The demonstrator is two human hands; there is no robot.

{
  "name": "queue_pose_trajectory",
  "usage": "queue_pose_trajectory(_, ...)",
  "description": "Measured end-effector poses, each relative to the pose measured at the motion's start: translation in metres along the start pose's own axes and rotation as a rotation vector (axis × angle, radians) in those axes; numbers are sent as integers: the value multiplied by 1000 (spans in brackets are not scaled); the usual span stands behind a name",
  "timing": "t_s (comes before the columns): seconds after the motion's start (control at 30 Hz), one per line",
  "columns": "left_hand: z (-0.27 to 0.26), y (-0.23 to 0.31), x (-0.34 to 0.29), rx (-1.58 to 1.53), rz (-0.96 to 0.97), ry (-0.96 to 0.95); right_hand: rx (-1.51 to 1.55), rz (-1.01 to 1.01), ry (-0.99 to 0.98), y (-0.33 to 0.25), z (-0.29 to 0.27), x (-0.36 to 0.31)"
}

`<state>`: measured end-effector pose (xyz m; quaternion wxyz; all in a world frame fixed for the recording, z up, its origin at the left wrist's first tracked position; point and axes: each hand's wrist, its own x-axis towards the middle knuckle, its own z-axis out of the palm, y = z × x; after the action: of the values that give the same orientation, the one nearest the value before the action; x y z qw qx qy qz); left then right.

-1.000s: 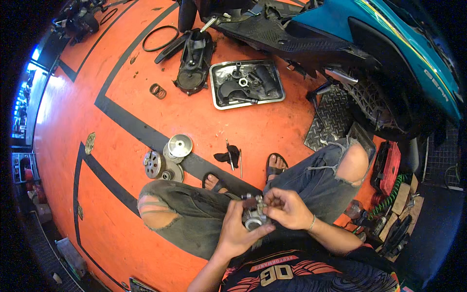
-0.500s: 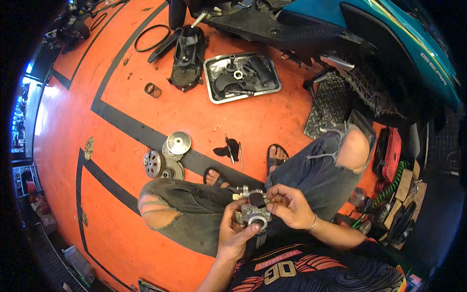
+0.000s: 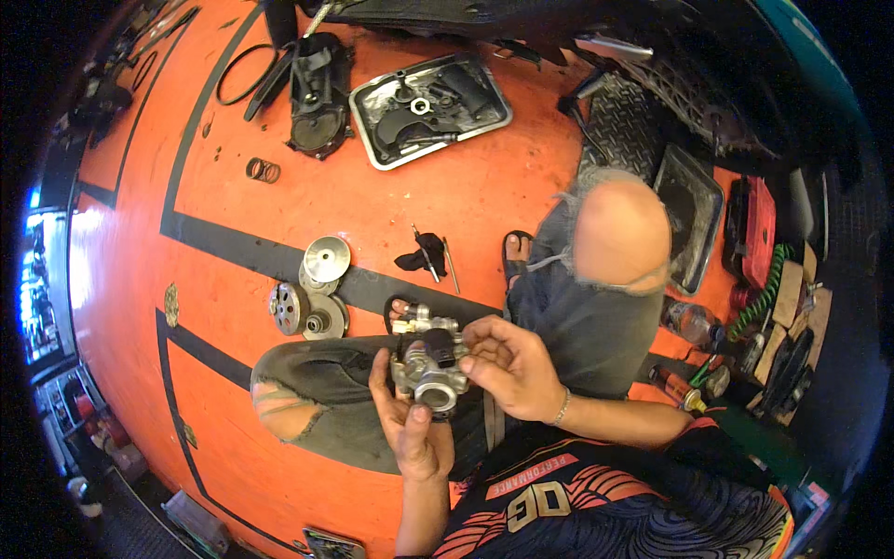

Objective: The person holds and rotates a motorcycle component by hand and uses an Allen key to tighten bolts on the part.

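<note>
A person in torn jeans (image 3: 335, 424) and a dark shirt (image 3: 596, 512) sat low on an orange floor (image 3: 438, 200), holding a metal part (image 3: 424, 371) over the lap with both hands. The left hand (image 3: 419, 438) cradled it from the left and below, fingers clamped around its side and the thumb against the lower edge of its round mouth. The right hand (image 3: 517, 368), a bracelet (image 3: 562, 407) at the wrist, had its thumb and forefinger closed on the part's right side, beside a black block (image 3: 438, 347) on top.

Ahead of the feet lay a black cloth (image 3: 424, 254), with two slim metal tools beside and across it. To its left, a shiny disc (image 3: 326, 259), a drum (image 3: 287, 309) with holes in its face and a hubbed disc (image 3: 328, 319) sat clustered together. Farther out were a coil spring (image 3: 263, 170), a black belt (image 3: 244, 74), a dark casing (image 3: 319, 98) and a silver-rimmed tray (image 3: 367, 140) of dark parts.

On the person's right, a second tray (image 3: 687, 219) lay near a red case (image 3: 751, 233). A green coiled hose (image 3: 759, 300), a clear bottle (image 3: 687, 320), a spray can (image 3: 678, 387) and wood blocks (image 3: 787, 296) crowded nearby.
</note>
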<state>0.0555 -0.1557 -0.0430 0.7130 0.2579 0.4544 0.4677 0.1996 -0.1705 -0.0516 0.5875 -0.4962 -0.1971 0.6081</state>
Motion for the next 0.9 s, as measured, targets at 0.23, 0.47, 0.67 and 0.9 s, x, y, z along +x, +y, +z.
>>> queue_pose_trajectory(0.23, -20, -23, 9, -183, -61, 80, -230, -111, 74, 19, 7, 16)
queue_pose_trajectory(0.47, -27, -26, 4, -232, -113, 68, -205, -66, 116, 50, 14, 9)
queue_pose_trajectory(0.67, -15, -18, 1, -97, 50, 0, -208, -227, 45, 49, 12, 16)
queue_pose_trajectory(0.9, 13, -39, 4, -60, 91, 133, -258, -108, 22, 32, -25, 14)
